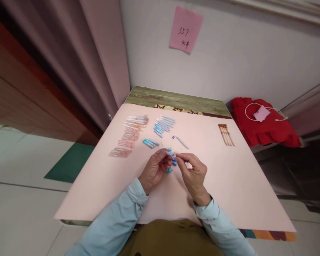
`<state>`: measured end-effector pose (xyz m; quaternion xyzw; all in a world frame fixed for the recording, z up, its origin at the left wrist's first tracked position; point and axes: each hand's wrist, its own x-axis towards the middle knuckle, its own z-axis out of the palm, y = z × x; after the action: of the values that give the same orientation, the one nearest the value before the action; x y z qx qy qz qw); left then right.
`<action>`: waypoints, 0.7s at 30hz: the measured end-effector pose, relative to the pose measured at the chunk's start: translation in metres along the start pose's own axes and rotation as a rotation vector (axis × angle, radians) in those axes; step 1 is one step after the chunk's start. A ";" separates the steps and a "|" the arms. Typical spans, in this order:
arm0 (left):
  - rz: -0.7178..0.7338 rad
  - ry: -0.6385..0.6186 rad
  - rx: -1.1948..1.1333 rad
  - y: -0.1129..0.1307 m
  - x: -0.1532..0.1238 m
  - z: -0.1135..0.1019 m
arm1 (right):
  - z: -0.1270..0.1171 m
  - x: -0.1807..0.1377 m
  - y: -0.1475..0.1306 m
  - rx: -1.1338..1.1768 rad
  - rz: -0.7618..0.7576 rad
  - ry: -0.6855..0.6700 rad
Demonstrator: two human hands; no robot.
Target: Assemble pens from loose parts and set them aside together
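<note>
My left hand (158, 165) is closed around a pale lavender-blue pen barrel (170, 154), which points to the right. At that barrel's right end, the thumb and forefinger of my right hand (192, 168) are pinched together; what lies between them is too small to make out. Below and behind the fingertips are several small blue and turquoise pen pieces (174, 163), partly hidden by my hands. A lavender pen part with a pointed tip (181, 141) lies just beyond, beside a small dark blue ring (173, 137).
Light blue pen parts (163, 124) lie in a row at the back, with short turquoise barrels (150, 143) nearer. Clear pink pen pieces (126, 140) line the left side. Brown-topped pens (226, 135) lie right on the pale tabletop (229, 192). A red cushion (263, 124) sits beyond the right edge.
</note>
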<state>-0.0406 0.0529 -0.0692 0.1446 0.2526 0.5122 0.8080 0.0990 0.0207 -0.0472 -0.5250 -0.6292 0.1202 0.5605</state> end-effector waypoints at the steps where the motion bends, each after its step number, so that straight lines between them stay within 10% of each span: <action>1: -0.008 0.025 -0.016 0.002 0.000 0.000 | -0.004 0.003 0.002 -0.023 0.012 0.022; 8: -0.022 0.238 -0.118 0.020 0.006 0.002 | -0.035 0.031 0.042 -0.323 0.216 -0.047; 21: 0.000 0.285 -0.142 0.019 0.013 -0.003 | 0.008 0.014 0.077 -0.709 0.193 -0.357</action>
<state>-0.0524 0.0731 -0.0658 0.0129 0.3277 0.5442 0.7722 0.1359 0.0678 -0.0987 -0.7130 -0.6670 0.0370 0.2128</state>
